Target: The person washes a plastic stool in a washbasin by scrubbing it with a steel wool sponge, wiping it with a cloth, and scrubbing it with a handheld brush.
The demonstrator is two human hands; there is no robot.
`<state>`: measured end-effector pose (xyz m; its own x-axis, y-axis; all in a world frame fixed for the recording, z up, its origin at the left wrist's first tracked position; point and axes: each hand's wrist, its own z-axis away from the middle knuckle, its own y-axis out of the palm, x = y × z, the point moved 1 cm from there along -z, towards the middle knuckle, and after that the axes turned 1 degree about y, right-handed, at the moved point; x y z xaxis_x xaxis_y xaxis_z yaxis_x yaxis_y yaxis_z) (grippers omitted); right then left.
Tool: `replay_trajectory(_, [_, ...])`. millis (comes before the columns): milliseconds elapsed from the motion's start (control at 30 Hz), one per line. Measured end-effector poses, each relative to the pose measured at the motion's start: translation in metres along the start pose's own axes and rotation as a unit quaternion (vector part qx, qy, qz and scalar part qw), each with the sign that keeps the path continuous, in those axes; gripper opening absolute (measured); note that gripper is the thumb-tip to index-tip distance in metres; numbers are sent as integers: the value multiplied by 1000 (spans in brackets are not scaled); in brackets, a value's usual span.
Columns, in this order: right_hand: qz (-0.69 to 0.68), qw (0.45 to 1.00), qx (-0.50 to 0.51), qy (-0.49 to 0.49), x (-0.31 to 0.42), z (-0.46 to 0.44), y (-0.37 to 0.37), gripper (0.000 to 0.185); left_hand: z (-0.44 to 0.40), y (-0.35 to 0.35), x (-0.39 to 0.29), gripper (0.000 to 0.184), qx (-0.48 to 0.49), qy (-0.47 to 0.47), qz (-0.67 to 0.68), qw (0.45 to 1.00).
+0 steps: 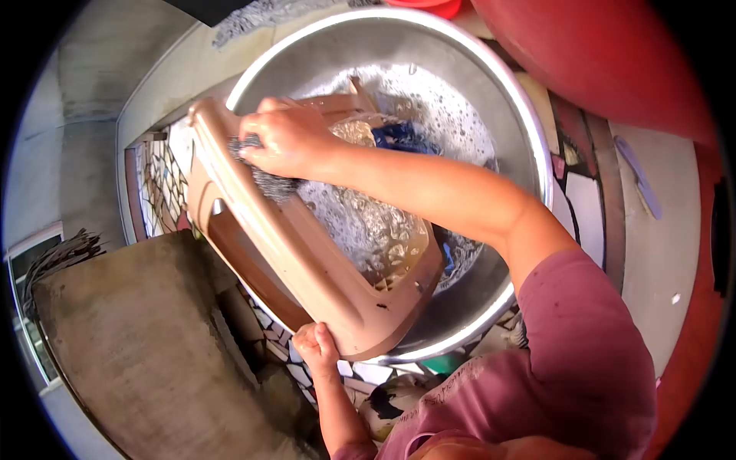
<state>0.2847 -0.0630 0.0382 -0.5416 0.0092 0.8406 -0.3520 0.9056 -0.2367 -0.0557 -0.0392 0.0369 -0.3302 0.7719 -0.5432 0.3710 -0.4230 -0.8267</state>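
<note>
- The tan plastic stool (349, 322) is tilted across the centre of the frame, partly within the metal basin (337, 46) and partly over its left rim.
- A grey scouring pad (276, 185) is gripped in the curled fingers of the right hand (284, 138), left of upper centre, and is held against the stool.
- The stool's lower edge is grasped by the nearly closed left hand (315, 345), at lower centre.
- Soapy water (452, 100) and blue cloth (395, 136) are contained in the basin.
</note>
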Motion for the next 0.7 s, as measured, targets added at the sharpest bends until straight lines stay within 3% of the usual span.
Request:
replay_trajectory(100, [1, 999, 20, 46, -38, 5, 17, 24, -1, -2, 7, 50, -8, -26, -17, 999])
replay_trajectory(133, [70, 993, 38, 92, -59, 6, 15, 24, 0, 0, 11, 50, -12, -30, 0, 999])
replay_trajectory(167, [18, 984, 86, 153, -90, 10, 6, 25, 1, -1, 13, 50, -11, -34, 15, 999])
replay_trajectory(200, [66, 978, 88, 180, -87, 16, -22, 22, -4, -2, 6, 50, -4, -13, 11, 1000])
replay_trajectory(233, [118, 981, 36, 151, -111, 21, -8, 22, -4, 0, 6, 50, -4, -7, 4, 1000])
replay_trajectory(300, [70, 984, 79, 145, -69, 4, -13, 24, -3, -1, 5, 48, 11, -17, 31, 999])
replay_trajectory(400, [56, 998, 28, 30, -13, -3, 7, 23, 6, -4, 15, 50, -4, -26, -12, 1000])
replay_trajectory(433, [53, 998, 37, 23, -23, -2, 10, 23, 10, -3, 19, 50, -16, -33, -8, 999])
replay_trajectory(500, [45, 991, 50, 113, -61, 11, 12, 24, 13, -2, 25, 51, -13, -57, -6, 998])
replay_trajectory(567, [135, 963, 113, 202, -128, 29, -8, 25, 10, 0, 22, 52, -16, -76, 24, 997])
replay_trajectory(600, [151, 935, 109, 301, -163, 39, -11, 25, 7, 1, 16, 54, -21, -76, 23, 997])
replay_trajectory(667, [360, 863, 177, 307, -204, 54, -47, 26, 5, 2, 5, 53, -10, -30, 23, 999])
replay_trajectory(700, [379, 844, 215, 313, -230, 66, -60, 26, 8, 2, 4, 53, 5, 15, 13, 1000])
